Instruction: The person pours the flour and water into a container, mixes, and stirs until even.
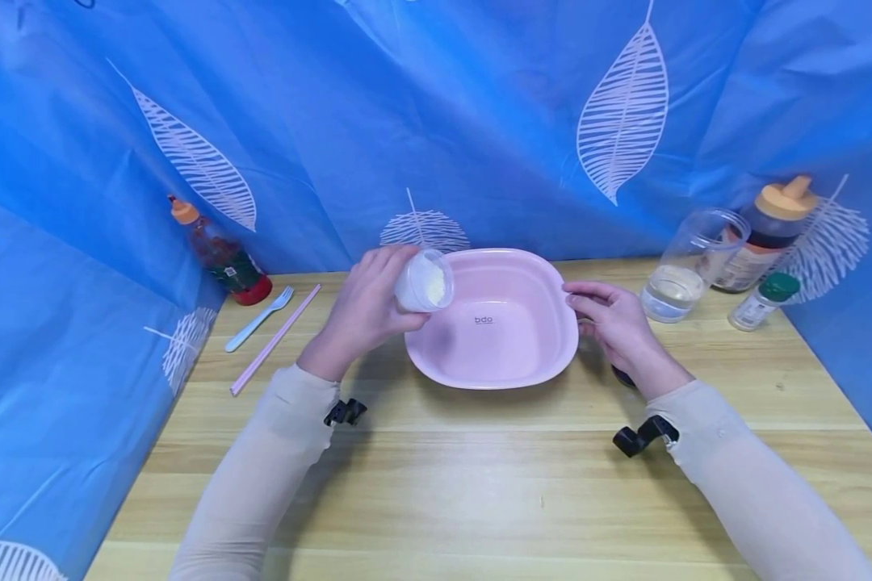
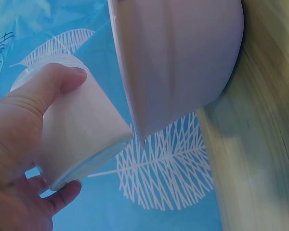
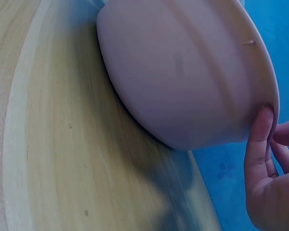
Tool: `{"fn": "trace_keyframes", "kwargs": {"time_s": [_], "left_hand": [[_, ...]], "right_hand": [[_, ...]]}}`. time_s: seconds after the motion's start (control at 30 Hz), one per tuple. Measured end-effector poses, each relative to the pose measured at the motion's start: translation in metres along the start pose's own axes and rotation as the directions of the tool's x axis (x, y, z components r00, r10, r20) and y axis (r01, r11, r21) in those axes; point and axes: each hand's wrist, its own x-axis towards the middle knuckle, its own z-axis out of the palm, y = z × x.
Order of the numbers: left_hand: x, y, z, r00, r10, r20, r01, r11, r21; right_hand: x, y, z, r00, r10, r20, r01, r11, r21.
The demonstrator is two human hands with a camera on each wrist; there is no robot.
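Note:
My left hand (image 1: 371,298) grips a clear plastic cup (image 1: 416,289) of white, powdery stuff and holds it tilted above the left rim of a pink basin (image 1: 505,382). In the left wrist view the thumb lies along the side of the cup (image 2: 82,125), and fingertips show under its base. The basin stands on the table with printed letters on its bare bottom. On its right side, my right hand (image 1: 618,323) pinches the rim between thumb and fingers, as the right wrist view of the basin (image 3: 183,72) also shows.
At left stand a red sauce bottle (image 1: 225,258), a light blue fork (image 1: 260,319) and a pink stick (image 1: 276,339). At right are a tall cup of clear liquid (image 1: 672,294), a dark sauce bottle (image 1: 759,234) and a green-capped jar (image 1: 763,303). A dark object (image 1: 622,377) is partly hidden beneath the right wrist.

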Motion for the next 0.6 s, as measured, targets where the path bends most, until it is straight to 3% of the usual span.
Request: {"fn": "trace_keyframes", "kwargs": {"time_s": [0.6], "left_hand": [[0.0066,0.0082,0.0078,0.992,0.126,0.017,-0.127,0.979,0.162]], "right_hand": [[0.0020,0.0036,-0.0017,1.000,-0.018,0.010,0.017,0.999,0.039]]}}
